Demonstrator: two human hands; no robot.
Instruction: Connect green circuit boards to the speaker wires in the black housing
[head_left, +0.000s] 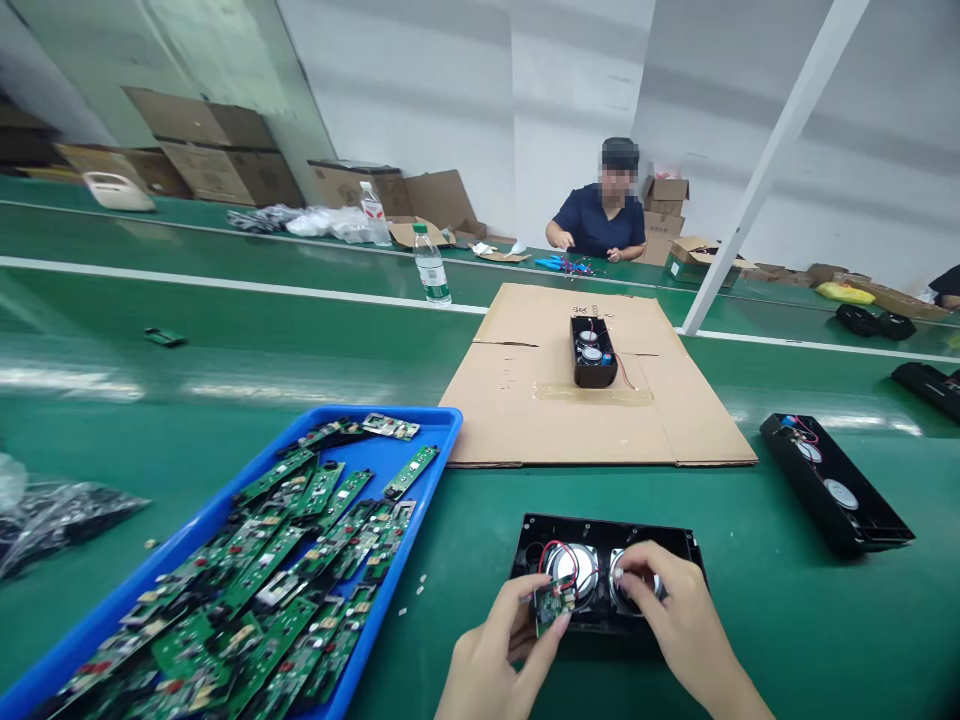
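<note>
Pinching a small green circuit board, left hand fingers clamped on it over an open black speaker housing on the green belt; right hand fingers curled, covering one speaker. Both wrists cut off. Blue tray of boards left.

One head-worn view, aimed forward and down across a green workbench.

The scene is seen from the wearer's own head, angled down the bench. Nearest the lens, at the bottom edge, the left hand and right hand are caught close up over a black speaker case. A blue tray is framed at lower left, a cardboard sheet in the middle distance. Farther off, straight ahead, a seated person is faced across the benches, with a white wall behind. Straight lines are bowed at the edges and heights are squeezed. No second view is given.
</note>
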